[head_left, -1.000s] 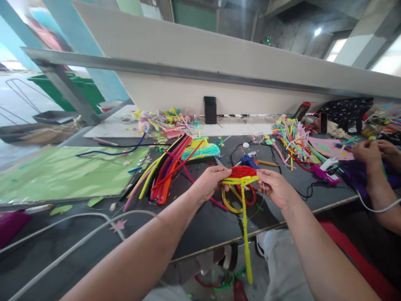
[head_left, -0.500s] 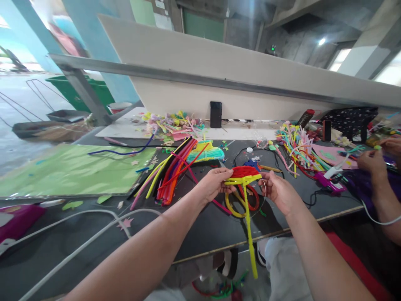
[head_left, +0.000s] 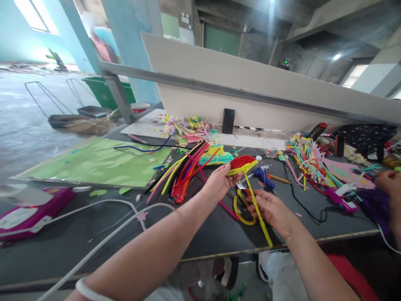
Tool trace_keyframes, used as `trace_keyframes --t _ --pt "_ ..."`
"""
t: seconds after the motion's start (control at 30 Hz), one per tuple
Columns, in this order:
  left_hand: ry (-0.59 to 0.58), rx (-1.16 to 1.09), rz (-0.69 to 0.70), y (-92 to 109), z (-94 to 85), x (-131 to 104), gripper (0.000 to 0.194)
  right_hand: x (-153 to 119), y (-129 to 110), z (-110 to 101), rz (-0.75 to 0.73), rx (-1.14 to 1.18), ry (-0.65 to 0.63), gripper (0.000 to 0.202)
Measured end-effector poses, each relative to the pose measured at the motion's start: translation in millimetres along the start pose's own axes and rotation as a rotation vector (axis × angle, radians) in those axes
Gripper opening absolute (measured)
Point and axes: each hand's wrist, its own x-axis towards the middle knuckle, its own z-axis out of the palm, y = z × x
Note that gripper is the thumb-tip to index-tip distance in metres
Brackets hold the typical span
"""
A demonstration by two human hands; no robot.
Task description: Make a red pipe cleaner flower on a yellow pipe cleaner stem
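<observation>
My left hand (head_left: 223,180) pinches a pipe-cleaner piece, a red fan-shaped part (head_left: 242,161) with a yellow border. From its middle a long yellow pipe-cleaner stem (head_left: 262,221) slants down past the table edge. Below it are scissors (head_left: 237,212) with a yellow handle loop and metal blades. The fingers of my right hand (head_left: 272,212) are closed at the other handle loop, which they mostly cover. The stem passes in front of these fingers. A blue hot glue gun (head_left: 264,179) lies just beyond my right hand.
A bundle of coloured pipe cleaners (head_left: 188,175) lies left of my hands, by a green sheet (head_left: 94,163). A purple power strip (head_left: 40,209) with white cables is at left. A phone (head_left: 228,121) leans upright at the back. Another person's hand (head_left: 388,182) is at far right.
My right hand has left the edge of the red and yellow piece and moved down to the scissors. My left hand keeps the piece, now more tilted. The view has shifted left.
</observation>
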Motion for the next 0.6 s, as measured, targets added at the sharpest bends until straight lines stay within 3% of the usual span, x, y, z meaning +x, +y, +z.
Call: trace_keyframes --t 0.2,0.33,0.6 --pt "-0.027 0.048 -0.099 3 8.7 -4 0.038 3 0 -5 -0.07 -0.045 0.09 0.03" --pt "0.021 0.097 -0.091 1 10.0 -7 0.034 4 -2 -15 -0.116 -0.048 0.134 0.031" --pt "-0.037 0.328 -0.066 -4 9.1 -11 0.024 2 -2 -19 -0.144 -0.068 0.149 0.03"
